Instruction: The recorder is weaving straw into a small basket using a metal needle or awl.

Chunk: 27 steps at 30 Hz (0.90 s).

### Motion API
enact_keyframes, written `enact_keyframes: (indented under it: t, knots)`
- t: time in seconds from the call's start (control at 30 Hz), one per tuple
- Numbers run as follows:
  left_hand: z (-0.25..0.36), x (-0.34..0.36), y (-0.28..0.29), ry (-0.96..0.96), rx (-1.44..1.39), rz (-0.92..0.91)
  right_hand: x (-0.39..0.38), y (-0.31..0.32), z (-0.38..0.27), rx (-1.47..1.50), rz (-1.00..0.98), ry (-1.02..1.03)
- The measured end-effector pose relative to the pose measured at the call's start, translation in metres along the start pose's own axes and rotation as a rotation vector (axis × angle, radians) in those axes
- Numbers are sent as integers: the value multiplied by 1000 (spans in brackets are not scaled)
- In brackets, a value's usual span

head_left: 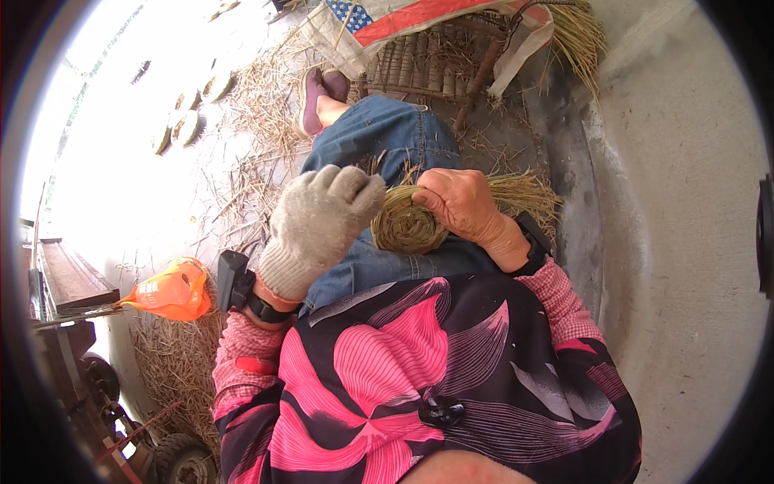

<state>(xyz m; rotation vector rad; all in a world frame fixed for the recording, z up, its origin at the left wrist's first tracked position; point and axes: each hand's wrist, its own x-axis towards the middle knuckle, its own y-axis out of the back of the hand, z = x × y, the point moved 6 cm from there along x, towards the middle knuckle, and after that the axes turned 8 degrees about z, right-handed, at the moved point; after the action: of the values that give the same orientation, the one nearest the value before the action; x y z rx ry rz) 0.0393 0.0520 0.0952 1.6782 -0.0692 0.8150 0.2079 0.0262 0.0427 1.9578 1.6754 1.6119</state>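
Observation:
A coiled braid of straw (409,226) rests on my jeans, with loose strands of a long straw bundle (524,196) trailing off to the right. My bare right hand (463,206) is closed on the coil's upper right edge, thumb over the top. My left hand (326,222), in a pale knitted glove, has its fingers curled just left of the coil's top; whatever is inside them is hidden.
A woven cane seat (423,64) with a printed sack (367,28) and more straw (576,44) stands beyond my feet. Straw litters the floor. An orange bag (169,289) lies at left, above wheeled machinery (173,460). Several round pieces (185,125) lie further off.

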Motion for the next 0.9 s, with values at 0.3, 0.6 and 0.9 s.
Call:
enact_keyframes:
  t: [0.3,0.6,0.9]
  knots:
    - [5,2,-10,21,-63,-49,-3,-1,4,2,-17,-67]
    - [3,14,-13,91,91,-77,-4,-3,3,-37,-12,-71]
    - [19,11,-10,-11,-27,-208,-8,-2,8,-29,-2,-108]
